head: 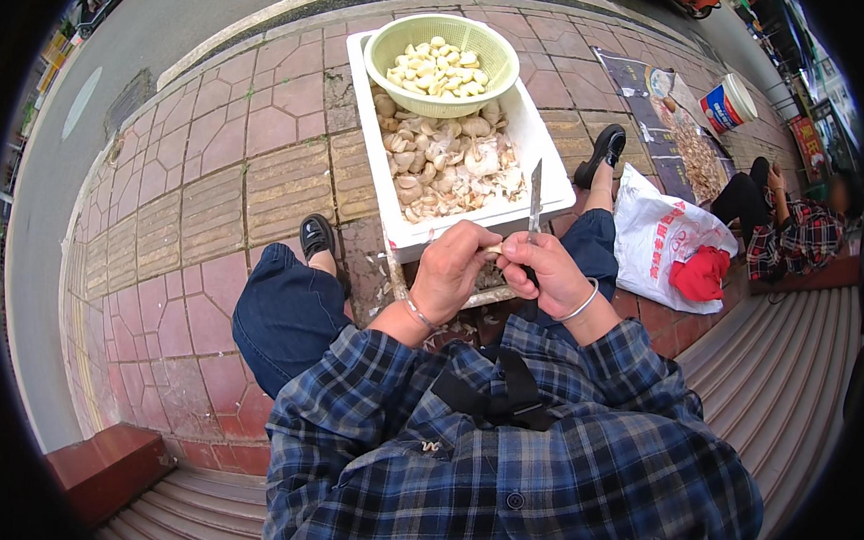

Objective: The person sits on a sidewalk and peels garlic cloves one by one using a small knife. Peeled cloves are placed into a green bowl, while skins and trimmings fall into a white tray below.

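Between the fingertips of my left hand (447, 272) is a small pale garlic clove (494, 249). My right hand (554, 276) grips a knife (535, 202) with its blade pointing up and away from me, while its thumb and finger meet the same clove. Just beyond both hands stands a white foam box (550, 167) holding unpeeled garlic (415, 151), loose cloves and papery skins. A pale green plastic colander (510, 66) rests across the far end of the box. Peeled garlic cloves (439, 70) lie inside the colander.
To the right, a white woven sack (640, 241) has a red cloth (701, 274) on it. Farther off, a dark sheet (665, 146) carries scattered pieces, near a white bucket (741, 102). Another person (790, 225) sits at the right. Paving (213, 198) spreads leftward towards a road.
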Motion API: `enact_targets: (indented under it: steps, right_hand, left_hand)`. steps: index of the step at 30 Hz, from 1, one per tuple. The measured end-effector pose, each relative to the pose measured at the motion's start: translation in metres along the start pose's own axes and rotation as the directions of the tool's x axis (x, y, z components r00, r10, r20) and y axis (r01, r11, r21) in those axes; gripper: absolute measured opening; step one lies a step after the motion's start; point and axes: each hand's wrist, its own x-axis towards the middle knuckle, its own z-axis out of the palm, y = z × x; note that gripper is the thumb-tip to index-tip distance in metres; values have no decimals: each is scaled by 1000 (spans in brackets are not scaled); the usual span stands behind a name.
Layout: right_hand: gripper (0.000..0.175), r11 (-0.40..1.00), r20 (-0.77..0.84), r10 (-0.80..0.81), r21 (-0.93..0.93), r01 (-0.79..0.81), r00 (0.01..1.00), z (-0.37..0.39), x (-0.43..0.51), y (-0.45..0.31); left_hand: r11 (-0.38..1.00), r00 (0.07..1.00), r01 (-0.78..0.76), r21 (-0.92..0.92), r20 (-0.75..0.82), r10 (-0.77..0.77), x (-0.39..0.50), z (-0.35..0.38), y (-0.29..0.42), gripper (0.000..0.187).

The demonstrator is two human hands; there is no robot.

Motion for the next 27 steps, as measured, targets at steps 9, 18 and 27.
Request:
enact_targets:
  steps: [9, 18, 27]
  right_hand:
    - [18, 975, 69, -183, 142, 172, 981, 11, 5, 10]
    - [18, 979, -34, -201, -44, 199, 979, 22, 14, 6]
    - [17, 976, -30, -213, -45, 212, 977, 15, 10, 4]
  left_hand:
    - [738, 908, 305, -602, -52, -417, -11, 15, 3, 8]
    - [487, 822, 447, -751, 130, -554, -7, 0, -1, 16]
    - [204, 773, 511, -835, 342, -535, -5, -4, -9, 17]
